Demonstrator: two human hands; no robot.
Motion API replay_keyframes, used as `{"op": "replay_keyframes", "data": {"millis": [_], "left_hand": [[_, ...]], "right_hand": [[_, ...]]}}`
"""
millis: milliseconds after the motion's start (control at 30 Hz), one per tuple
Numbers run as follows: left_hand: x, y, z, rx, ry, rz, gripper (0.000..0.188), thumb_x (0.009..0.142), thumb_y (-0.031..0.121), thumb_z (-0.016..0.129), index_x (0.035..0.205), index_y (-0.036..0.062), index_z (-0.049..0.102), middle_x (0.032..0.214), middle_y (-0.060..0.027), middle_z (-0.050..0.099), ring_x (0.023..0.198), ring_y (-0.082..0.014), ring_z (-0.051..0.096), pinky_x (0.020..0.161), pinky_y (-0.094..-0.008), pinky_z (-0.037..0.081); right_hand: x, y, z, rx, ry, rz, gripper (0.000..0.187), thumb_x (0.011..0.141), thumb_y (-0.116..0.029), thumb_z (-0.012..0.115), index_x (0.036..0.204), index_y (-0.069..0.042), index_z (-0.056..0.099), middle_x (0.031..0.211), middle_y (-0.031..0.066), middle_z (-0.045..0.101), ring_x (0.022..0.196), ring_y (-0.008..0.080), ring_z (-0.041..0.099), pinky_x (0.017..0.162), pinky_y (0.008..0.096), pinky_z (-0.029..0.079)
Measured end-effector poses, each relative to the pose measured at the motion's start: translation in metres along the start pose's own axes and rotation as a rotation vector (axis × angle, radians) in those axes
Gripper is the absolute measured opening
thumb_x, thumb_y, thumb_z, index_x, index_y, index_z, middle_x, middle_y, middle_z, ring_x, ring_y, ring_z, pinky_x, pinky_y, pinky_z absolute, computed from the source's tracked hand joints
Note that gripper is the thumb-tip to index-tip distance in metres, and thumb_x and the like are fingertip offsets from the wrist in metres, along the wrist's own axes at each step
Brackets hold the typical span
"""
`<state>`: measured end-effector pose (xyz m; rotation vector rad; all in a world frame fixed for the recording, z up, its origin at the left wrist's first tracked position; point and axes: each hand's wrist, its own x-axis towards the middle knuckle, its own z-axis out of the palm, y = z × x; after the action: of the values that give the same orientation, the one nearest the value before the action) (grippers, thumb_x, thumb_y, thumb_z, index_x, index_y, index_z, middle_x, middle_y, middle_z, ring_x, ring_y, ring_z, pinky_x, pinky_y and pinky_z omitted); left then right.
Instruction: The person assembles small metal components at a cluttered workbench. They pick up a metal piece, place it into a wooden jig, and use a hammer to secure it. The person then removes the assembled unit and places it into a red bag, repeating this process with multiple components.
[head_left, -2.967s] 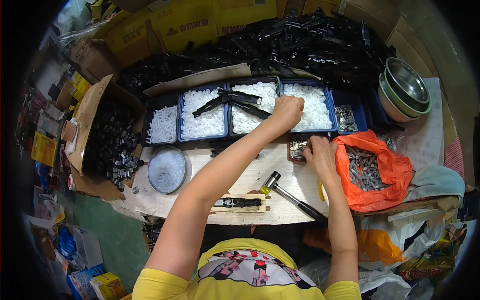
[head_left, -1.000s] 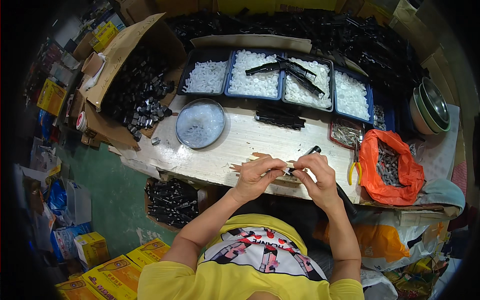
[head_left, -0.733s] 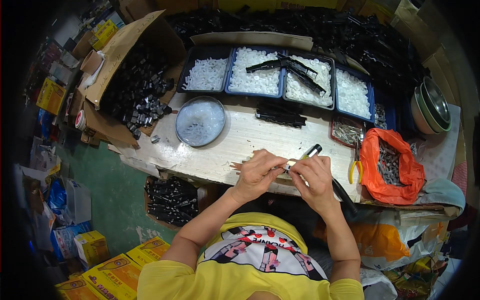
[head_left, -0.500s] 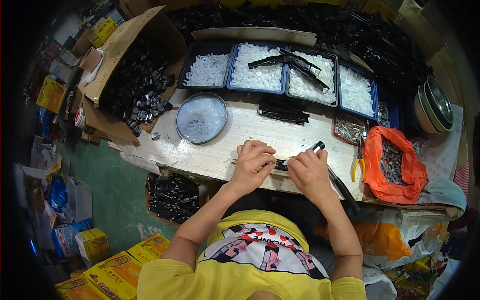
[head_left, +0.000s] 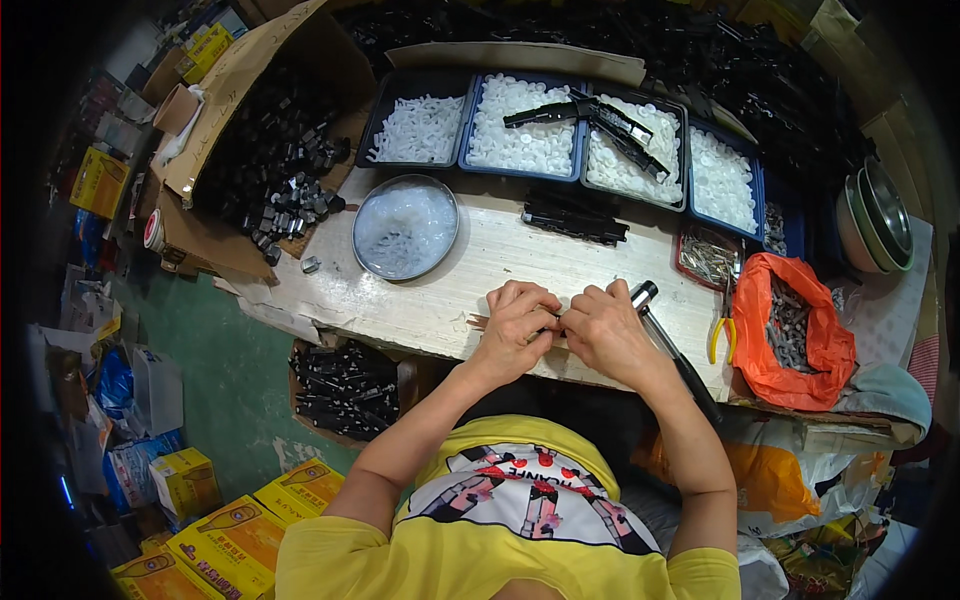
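Observation:
Over the near edge of the table, my left hand (head_left: pixel 515 325) and my right hand (head_left: pixel 606 328) meet with fingers closed and fingertips almost touching. Between them is a small black part (head_left: pixel 557 332), mostly hidden by the fingers, so its shape cannot be made out. A hammer (head_left: pixel 688 375) with a black grip and silver neck lies beside my right wrist. Farther back on the table rest several long black plastic pieces (head_left: pixel 575 222). A round dish (head_left: pixel 455 225) holding small translucent pieces sits to the left of them.
Along the back stand trays of white plastic parts (head_left: pixel 525 125), with black assemblies (head_left: pixel 600 125) across two of them. A carton (head_left: pixel 235 70) of black and metallic pieces is at left. Yellow-handled pliers (head_left: pixel 722 342), an orange bag (head_left: pixel 745 350) of metal parts and nested bowls (head_left: pixel 870 215) stand right.
My right hand's fingers have moved left and closed in on my left hand's fingertips, covering more of the black part. The whole view has shifted slightly.

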<state>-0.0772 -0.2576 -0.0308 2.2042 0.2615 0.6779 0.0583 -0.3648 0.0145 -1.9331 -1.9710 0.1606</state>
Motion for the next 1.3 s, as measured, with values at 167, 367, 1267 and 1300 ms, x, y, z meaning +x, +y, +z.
{"op": "replay_keyframes", "data": {"millis": [167,367,1267,1300], "left_hand": [[0.002,0.003,-0.002,-0.001,-0.018,-0.020,0.012,0.064,0.002,0.067,0.072,0.0074,0.060,0.096,-0.0006,0.059,0.098,-0.0199,0.049,0.084,-0.0346,0.029],[0.001,0.002,-0.002,-0.003,-0.021,-0.020,0.012,0.065,0.002,0.068,0.072,0.0078,0.060,0.096,-0.0007,0.059,0.097,-0.0194,0.049,0.084,-0.0340,0.029],[0.013,0.006,-0.005,0.227,-0.175,0.062,0.015,0.065,0.012,0.072,0.079,0.0117,0.065,0.093,0.0009,0.055,0.091,-0.0196,0.045,0.079,-0.0367,0.028],[0.012,0.006,-0.005,0.236,-0.155,0.074,0.015,0.065,0.013,0.072,0.078,0.0121,0.065,0.092,0.0008,0.054,0.090,-0.0196,0.045,0.079,-0.0370,0.028]], "right_hand": [[-0.001,0.009,-0.006,0.097,-0.054,0.016,0.006,0.067,-0.009,0.063,0.072,-0.007,0.060,0.072,0.0041,0.055,0.076,0.0198,0.052,0.072,0.0364,0.032],[0.000,0.009,-0.008,0.113,-0.091,0.023,0.006,0.068,-0.009,0.063,0.072,-0.006,0.060,0.071,0.0043,0.055,0.076,0.0205,0.052,0.072,0.0366,0.032],[-0.083,0.058,-0.056,0.196,0.272,0.467,0.008,0.073,-0.003,0.064,0.080,0.000,0.063,0.069,0.0068,0.055,0.063,0.0171,0.052,0.058,0.0283,0.037],[-0.094,0.064,-0.065,0.252,0.396,0.571,0.007,0.074,0.000,0.062,0.081,0.002,0.061,0.070,0.0089,0.055,0.061,0.0163,0.052,0.055,0.0277,0.040]]}}
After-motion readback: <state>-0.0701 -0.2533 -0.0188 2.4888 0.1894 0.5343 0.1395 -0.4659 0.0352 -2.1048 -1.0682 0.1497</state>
